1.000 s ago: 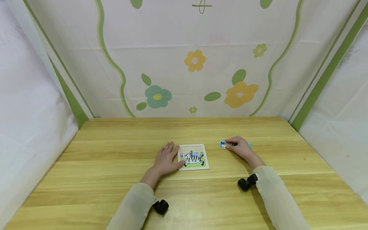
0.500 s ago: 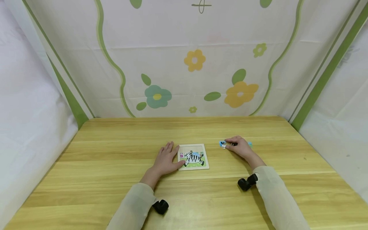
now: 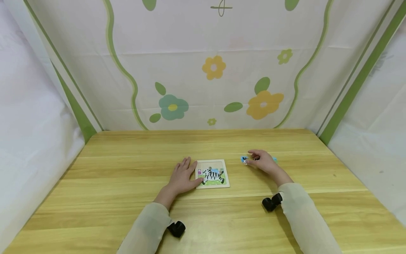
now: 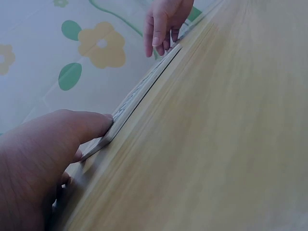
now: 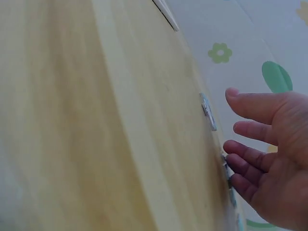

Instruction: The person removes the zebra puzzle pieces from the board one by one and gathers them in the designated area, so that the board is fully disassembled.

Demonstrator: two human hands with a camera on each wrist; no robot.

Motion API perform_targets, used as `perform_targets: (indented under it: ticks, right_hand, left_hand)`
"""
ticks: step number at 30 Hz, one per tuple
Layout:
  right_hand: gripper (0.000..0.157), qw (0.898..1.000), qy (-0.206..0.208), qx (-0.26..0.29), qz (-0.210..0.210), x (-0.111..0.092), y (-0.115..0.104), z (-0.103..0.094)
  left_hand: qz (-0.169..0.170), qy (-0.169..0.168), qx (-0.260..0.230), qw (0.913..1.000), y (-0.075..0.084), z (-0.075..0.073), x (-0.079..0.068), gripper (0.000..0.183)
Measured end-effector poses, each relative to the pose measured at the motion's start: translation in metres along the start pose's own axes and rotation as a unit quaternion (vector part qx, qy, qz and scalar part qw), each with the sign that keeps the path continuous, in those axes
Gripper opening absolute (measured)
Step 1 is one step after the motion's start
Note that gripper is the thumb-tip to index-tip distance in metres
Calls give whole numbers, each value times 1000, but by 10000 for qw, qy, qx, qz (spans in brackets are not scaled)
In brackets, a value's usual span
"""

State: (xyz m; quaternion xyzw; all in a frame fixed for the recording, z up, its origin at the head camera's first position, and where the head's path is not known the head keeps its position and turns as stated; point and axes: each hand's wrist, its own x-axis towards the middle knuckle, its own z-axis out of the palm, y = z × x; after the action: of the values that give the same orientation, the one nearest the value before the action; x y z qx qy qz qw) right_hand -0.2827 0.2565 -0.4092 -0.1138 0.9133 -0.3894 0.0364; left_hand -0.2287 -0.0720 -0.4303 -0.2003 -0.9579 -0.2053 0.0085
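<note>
The zebra puzzle (image 3: 215, 176) is touched at its left side by the left-hand grip (image 3: 183, 179), thumb extended, on the tabletop (image 3: 222, 218). The right-hand grip (image 3: 264, 163) is unclosed and holds nothing, just beside a loose blue-edged piece (image 3: 244, 159). Slippage could be caused by a pinch on its thin edge; the neighbouring teal piece (image 3: 275, 159) could be displaced by trailing fingers.
</note>
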Motion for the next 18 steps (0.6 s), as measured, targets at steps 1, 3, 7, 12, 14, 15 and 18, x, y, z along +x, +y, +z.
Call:
perform_targets:
  ticks: [1,3,7,12,14,15,18]
  right_hand:
    - [53,10000,-14,-1,-7,-1,-3,0]
    - [53,10000,-17,33,-15,-3,-9,-1]
    - [52,9998,2,161,-121,-8,-23,1]
    - [50,9989,-27,261,-383,-13,-37,9]
    - [50,9984,-106,302,-457,-15,-41,14]
    - [50,9981,-154,307,-510,-16,-43,16]
    - [50,9969,-275,452,-581,-18,-48,25]
  left_hand:
    - [4,-16,-8,10000,0,0,0,72]
    - [8,-45,-18,10000,1,-1,-1,71]
    - [49,-85,-21,9999,2,-4,-1,71]
    - [95,-103,-14,9999,3,-5,-2,70]
    - [81,-106,-22,9999,3,-5,-2,70]
    - [81,-99,-38,9999,3,-5,-2,70]
    - [57,-71,-62,9999,3,-4,-2,71]
